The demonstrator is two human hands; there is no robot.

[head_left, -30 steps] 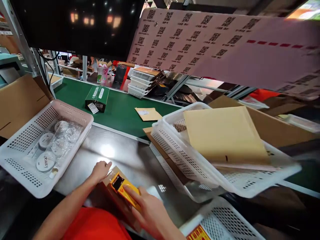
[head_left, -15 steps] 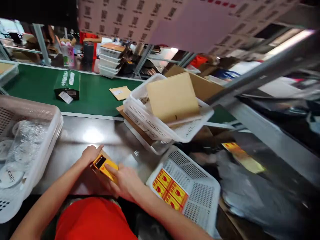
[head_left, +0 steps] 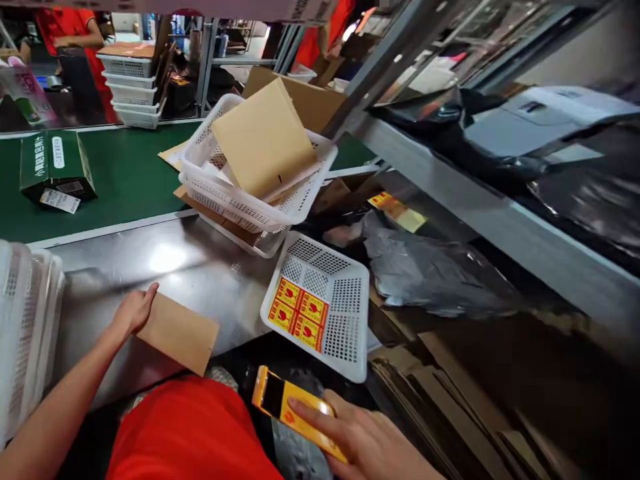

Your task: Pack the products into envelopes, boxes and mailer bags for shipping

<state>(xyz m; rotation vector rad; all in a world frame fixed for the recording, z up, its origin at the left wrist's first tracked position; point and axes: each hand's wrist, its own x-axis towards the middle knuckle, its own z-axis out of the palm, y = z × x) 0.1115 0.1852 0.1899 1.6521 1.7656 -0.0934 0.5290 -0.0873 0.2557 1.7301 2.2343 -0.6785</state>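
Observation:
My left hand [head_left: 134, 309] is closed on the upper left edge of a flat brown cardboard packet [head_left: 178, 331], held over the steel worktop [head_left: 210, 280]. In my right hand [head_left: 357, 433] is a yellow handheld device with a black panel [head_left: 299, 417], low in front of my red clothing; my fingers wrap its sides and one finger lies along its top. Beyond that hand lies a white perforated basket [head_left: 350, 313]. Red and yellow stickers with a glass symbol [head_left: 299, 315] lie in its left part.
Stacked white baskets [head_left: 255, 207] with a large brown packet [head_left: 265, 137] stand at the worktop's far edge. A green belt [head_left: 130, 160] carries a dark green box [head_left: 56, 170]. Flattened cardboard [head_left: 465, 400] and grey plastic bags [head_left: 425, 267] are at right, below a metal beam [head_left: 480, 200].
My right hand has drawn the yellow device away from the brown packet, toward the right and closer to me. My left hand still holds the packet. The view has turned right.

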